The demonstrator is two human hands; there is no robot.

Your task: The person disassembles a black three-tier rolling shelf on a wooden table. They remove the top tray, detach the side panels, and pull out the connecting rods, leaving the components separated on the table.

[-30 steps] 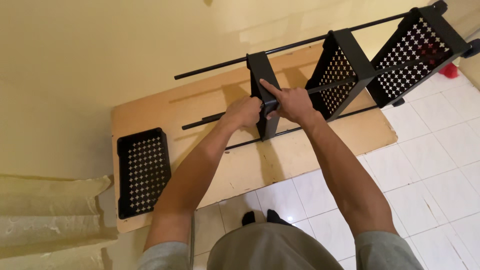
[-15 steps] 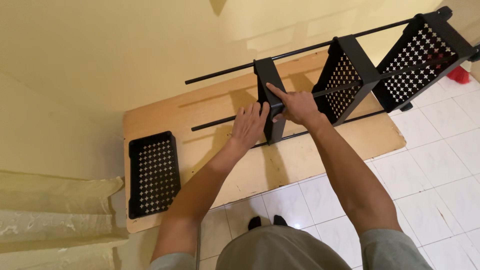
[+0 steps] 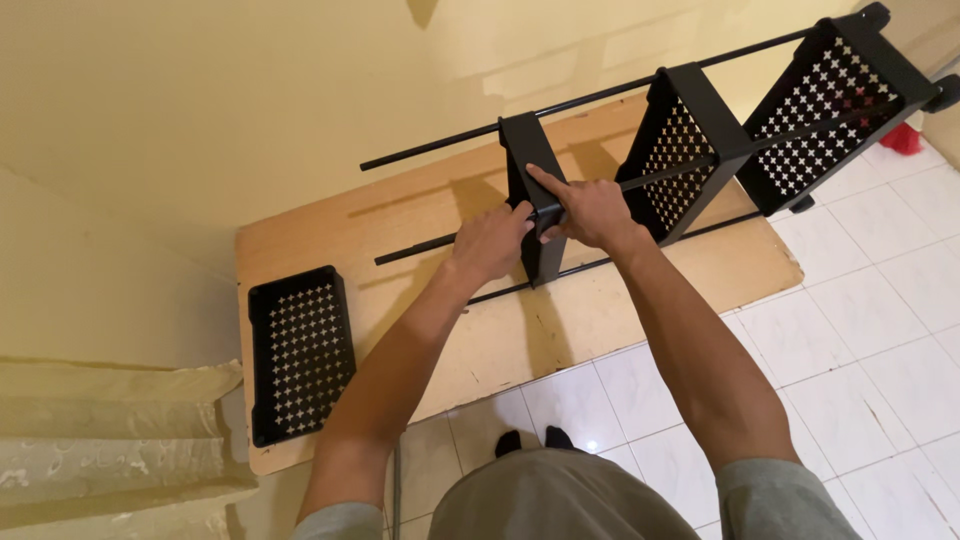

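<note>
A black metal rack lies on its side on a brown board (image 3: 620,300), with long thin rods (image 3: 440,145) running through three perforated black trays. My right hand (image 3: 585,210) grips the near corner of the nearest tray (image 3: 525,150), index finger stretched along its edge. My left hand (image 3: 488,242) presses against the same tray's left side where a rod passes through, fingers curled on it. The two other trays (image 3: 680,140) (image 3: 825,100) stand further right along the rods. A loose fourth tray (image 3: 298,350) lies flat at the board's left end.
A yellow wall runs behind the rack. White floor tiles (image 3: 850,330) lie to the right and front of the board. A pale folded cloth or packing sheet (image 3: 110,430) sits at the lower left. A red object (image 3: 905,140) shows by the far right tray.
My left hand, which was flat and open against the tray half a second ago, has closed back onto the tray's side. My right hand has kept its grip.
</note>
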